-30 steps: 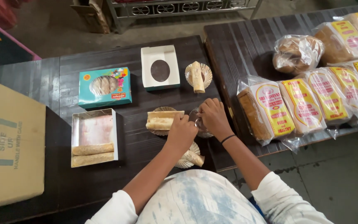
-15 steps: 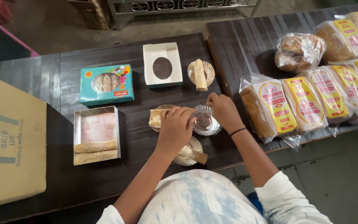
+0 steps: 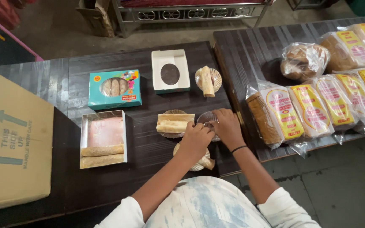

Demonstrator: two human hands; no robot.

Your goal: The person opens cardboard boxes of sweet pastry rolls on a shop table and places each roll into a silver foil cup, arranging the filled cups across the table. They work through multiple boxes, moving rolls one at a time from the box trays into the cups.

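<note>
Nearest the camera, the left hand (image 3: pixel 196 139) and right hand (image 3: pixel 227 126) meet over a clear plastic cup (image 3: pixel 208 120) on the dark counter (image 3: pixel 148 97); the fingers of both are curled together on the cup's rim, pinching it between the two hands. Under the left wrist lies a pastry roll (image 3: pixel 205 162) on a fluted paper liner. Just left of the cup sits another liner with rolls (image 3: pixel 174 123) laid across it. Farther left, an open white tray (image 3: pixel 103 139) holds two rolls at its near end, its pink base bare above them. At the far left edge stands a brown carton (image 3: pixel 13 139) printed with green arrows. Beyond the tray lies a teal box (image 3: pixel 115 89) with an oval window and a small colourful picture. To its right rests a white box lid (image 3: pixel 170 71) with an oval cut-out, and beside that a single roll on a liner (image 3: pixel 208 80). On the neighbouring counter to the right, bagged bread loaves (image 3: pixel 313 112) with yellow and red labels lie in a row, a clear bag of buns (image 3: pixel 303 61) behind them.
</note>
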